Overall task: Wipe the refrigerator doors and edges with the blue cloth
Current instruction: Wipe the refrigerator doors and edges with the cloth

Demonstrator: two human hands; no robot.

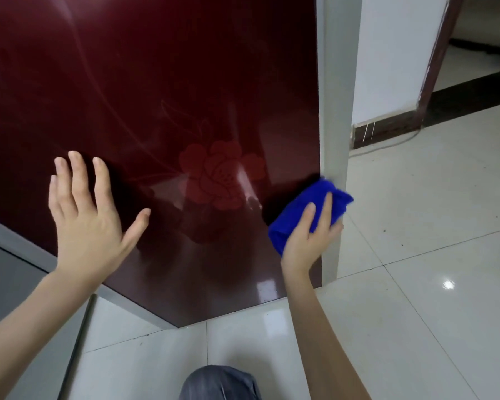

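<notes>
The refrigerator door (156, 82) is glossy dark red with a printed flower near its lower middle. Its grey right edge (337, 111) runs down to the floor. My right hand (309, 235) holds the bunched blue cloth (303, 209) and presses it against the lower right corner of the door, where the red front meets the grey edge. My left hand (84, 215) is spread, fingers apart, at the lower left of the door front; whether the palm touches the door I cannot tell.
White glossy floor tiles (416, 255) lie to the right and below. A white wall (387, 53) with a dark skirting, a cable and a doorway frame (436, 67) stands behind the fridge at right. My knee in grey fabric (220, 382) shows at the bottom.
</notes>
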